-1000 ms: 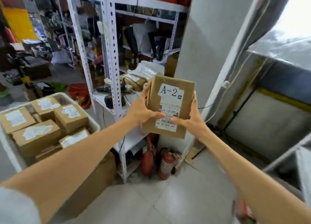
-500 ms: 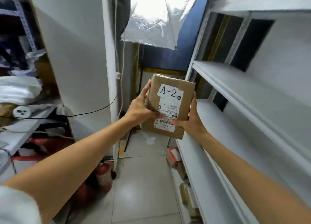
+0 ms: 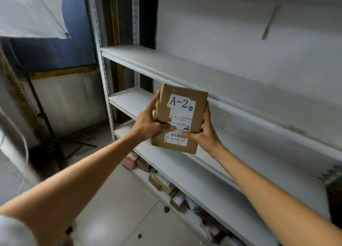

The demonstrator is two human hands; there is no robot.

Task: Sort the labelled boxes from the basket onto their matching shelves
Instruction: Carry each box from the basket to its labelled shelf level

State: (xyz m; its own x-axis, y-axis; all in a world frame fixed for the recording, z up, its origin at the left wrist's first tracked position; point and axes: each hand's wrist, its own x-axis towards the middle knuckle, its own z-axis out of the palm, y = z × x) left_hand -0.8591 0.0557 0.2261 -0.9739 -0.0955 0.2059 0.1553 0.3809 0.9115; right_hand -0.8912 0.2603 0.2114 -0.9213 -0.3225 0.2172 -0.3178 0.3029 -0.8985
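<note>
A brown cardboard box (image 3: 197,102) with a white label reading "A-2" is held upright in the air in front of the white shelf unit (image 3: 166,70). My left hand (image 3: 148,123) grips its left side, thumb across the label. My right hand (image 3: 205,132) grips its right side, thumb on the barcode. The box hangs level with the second and third white shelves, near their left end. The basket is out of view.
Several small boxes (image 3: 162,184) lie on the lowest shelf near the floor. A black stand (image 3: 46,120) rises left of the shelf post. A dark object (image 3: 333,194) sits at the right edge. The tiled floor (image 3: 120,199) lies below.
I have turned right, away from the basket and the cluttered rack, and now face the white shelves. The box stays in both hands with the same grip.
</note>
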